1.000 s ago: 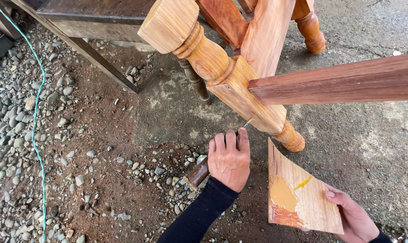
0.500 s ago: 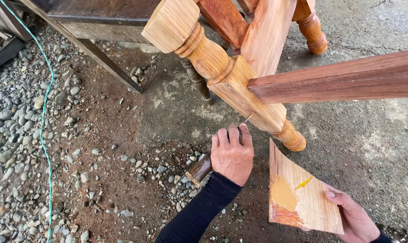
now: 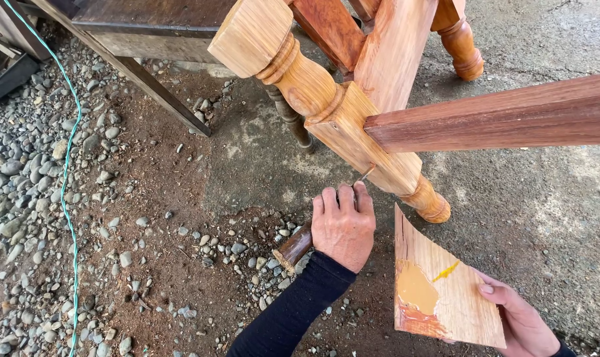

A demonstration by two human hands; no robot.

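My left hand (image 3: 343,225), in a black sleeve, grips a tool with a dark wooden handle (image 3: 293,248). Its thin metal tip (image 3: 366,173) touches the square block of a pale turned wooden leg (image 3: 313,89), just under the joint with a reddish rail (image 3: 498,119). My right hand (image 3: 521,320) holds a thin wooden board (image 3: 445,291) by its lower right corner, thumb on top. On the board lie a patch of yellow-orange paste (image 3: 415,291) and a small yellow streak.
The furniture frame stands legs-up, with another turned leg (image 3: 458,43) behind. A dark wooden bench (image 3: 134,33) is at the top left. Gravel (image 3: 29,198) with a green cord (image 3: 68,185) covers the left; the rest is dirt and concrete ground (image 3: 551,198).
My left hand has shifted slightly right and up along the leg with the tool tip still at the joint. The board and my right hand have barely moved.
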